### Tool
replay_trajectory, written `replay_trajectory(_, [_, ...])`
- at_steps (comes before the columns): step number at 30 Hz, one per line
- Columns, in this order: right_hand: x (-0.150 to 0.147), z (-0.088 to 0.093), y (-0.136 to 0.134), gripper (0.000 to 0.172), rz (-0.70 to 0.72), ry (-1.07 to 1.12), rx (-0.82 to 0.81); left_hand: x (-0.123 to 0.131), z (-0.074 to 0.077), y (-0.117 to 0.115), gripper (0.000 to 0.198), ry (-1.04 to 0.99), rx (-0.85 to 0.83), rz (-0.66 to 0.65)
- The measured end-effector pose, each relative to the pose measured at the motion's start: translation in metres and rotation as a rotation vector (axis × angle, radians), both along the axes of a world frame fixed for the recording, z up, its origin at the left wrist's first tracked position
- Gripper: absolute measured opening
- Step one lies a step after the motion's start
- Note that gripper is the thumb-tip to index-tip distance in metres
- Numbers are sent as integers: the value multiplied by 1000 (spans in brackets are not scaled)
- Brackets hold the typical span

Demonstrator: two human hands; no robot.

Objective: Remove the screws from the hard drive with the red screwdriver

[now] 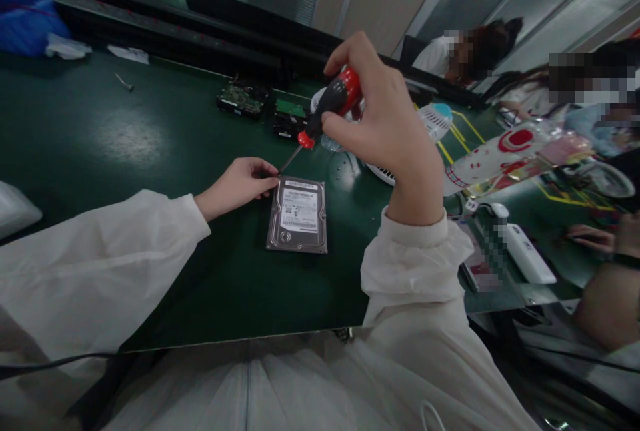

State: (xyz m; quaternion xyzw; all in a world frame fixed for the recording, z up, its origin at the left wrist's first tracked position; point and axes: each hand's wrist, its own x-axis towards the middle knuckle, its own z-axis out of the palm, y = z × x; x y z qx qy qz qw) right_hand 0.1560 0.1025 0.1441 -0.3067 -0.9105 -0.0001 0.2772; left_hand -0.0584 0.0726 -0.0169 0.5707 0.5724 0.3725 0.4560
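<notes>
A silver hard drive [305, 234] with a white label lies flat on the green table in front of me. My right hand [383, 107] grips a screwdriver [327, 103] with a red and black handle, tilted so its shaft slants down to the left. Its tip meets the drive's upper left corner. At that same corner, the thumb and fingers of my left hand [243, 183] are pinched together beside the tip. Whatever lies between those fingertips is too small to make out.
Two more drives with green boards, one left [243, 97] and one right [290, 117], lie behind. Small dark screws [345, 167] are scattered to the right. Beyond stand a white fan [434, 121] and a patterned bottle [493, 161]. A co-worker's hand [593, 237] is at far right.
</notes>
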Motion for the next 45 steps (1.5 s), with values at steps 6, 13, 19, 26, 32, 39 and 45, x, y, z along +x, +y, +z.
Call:
replay_trajectory(6, [2, 0, -2, 29, -203, -21, -14, -1, 3, -2, 29, 19, 2, -4])
replay_trajectory(13, [1, 3, -3, 23, -24, -18, -25, -2, -2, 0, 32, 0, 1, -5])
replay_trajectory(19, [2, 4, -4, 24, -28, -42, -19, -2, -2, 0, 32, 0, 14, -17])
replay_trajectory(26, [1, 1, -5, 47, -218, -52, 57, 0, 0, 0, 29, -4, 13, -2])
replay_trajectory(32, [3, 3, -4, 24, -84, -10, -14, -2, -4, 2, 32, -23, 22, -13])
replay_trajectory(39, [0, 2, -5, 18, -124, -2, -10, -3, -3, 2, 32, -4, 23, -16])
replay_trajectory(45, [2, 2, -6, 23, -139, 3, 18, -4, -4, 1, 33, -12, 25, -28])
